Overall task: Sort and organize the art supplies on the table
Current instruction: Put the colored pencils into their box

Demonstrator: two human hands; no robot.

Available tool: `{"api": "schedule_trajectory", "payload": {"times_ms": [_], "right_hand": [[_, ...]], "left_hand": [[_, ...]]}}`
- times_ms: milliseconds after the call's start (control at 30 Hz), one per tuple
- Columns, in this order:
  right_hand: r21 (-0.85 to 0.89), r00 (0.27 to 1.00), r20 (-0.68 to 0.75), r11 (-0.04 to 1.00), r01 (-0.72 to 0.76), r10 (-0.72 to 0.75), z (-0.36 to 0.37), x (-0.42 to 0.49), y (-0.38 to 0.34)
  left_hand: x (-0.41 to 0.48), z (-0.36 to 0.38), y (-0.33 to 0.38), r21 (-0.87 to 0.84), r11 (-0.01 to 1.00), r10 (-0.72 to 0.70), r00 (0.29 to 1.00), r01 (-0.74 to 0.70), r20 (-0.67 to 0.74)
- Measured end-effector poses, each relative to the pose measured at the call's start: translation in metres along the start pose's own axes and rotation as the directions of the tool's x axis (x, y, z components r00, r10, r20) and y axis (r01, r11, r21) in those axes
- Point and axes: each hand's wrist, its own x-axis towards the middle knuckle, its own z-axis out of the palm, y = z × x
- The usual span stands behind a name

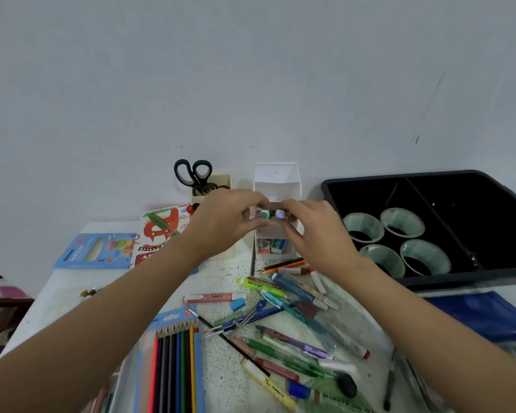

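A white tiered desk organizer (276, 181) stands at the back of the table against the wall. Both hands are raised in front of its middle tier. My left hand (224, 219) pinches a small teal and white cube-like piece (263, 214). My right hand (313, 231) pinches a small lilac and white piece (279, 214) right beside it. Boxed erasers (276, 245) sit in the organizer's lowest tier. Loose markers, pens and highlighters (292, 296) lie scattered on the speckled table below my hands. A pack of coloured pencils (173, 362) lies at the front left.
Black-handled scissors (192, 172) stand in a cream holder behind my left hand. A blue neon crayon box (97, 250) and an oil pastels box (161, 231) lie at the left. A black bin (429, 186) with several tape rolls (399, 239) sits at the right, a blue pouch (483, 314) in front.
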Motion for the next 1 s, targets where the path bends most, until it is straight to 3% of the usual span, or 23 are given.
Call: {"api": "schedule_trajectory", "payload": {"times_ms": [300,600,767,900,933,1000], "right_hand": [[-0.069,0.977,0.119,0.983,-0.170,0.177,0.009,0.011,0.002],[-0.023,0.951,0.192,0.970,-0.243,0.243,0.010,0.010,0.001],[-0.005,0.957,0.195,0.976,-0.218,0.215,0.009,0.006,0.000],[0.085,0.980,0.002,0.977,-0.197,0.198,0.003,-0.010,-0.010],[0.101,0.980,-0.017,0.976,-0.194,0.197,0.002,-0.015,-0.014],[0.102,0.978,0.102,0.976,-0.191,0.181,0.006,-0.027,-0.021]], "left_hand": [[0.015,0.019,-0.004,0.232,0.971,0.053,0.998,-0.058,0.027],[0.007,0.021,-0.010,0.259,0.966,0.005,0.998,-0.020,0.058],[-0.003,0.018,-0.007,0.220,0.975,0.017,0.999,-0.026,0.040],[-0.020,0.009,-0.006,0.113,0.991,-0.067,0.998,0.066,0.004],[-0.027,0.006,-0.007,0.069,0.993,-0.096,0.995,0.094,0.025],[-0.044,0.000,-0.011,0.013,0.987,-0.161,0.972,0.161,0.170]]}}
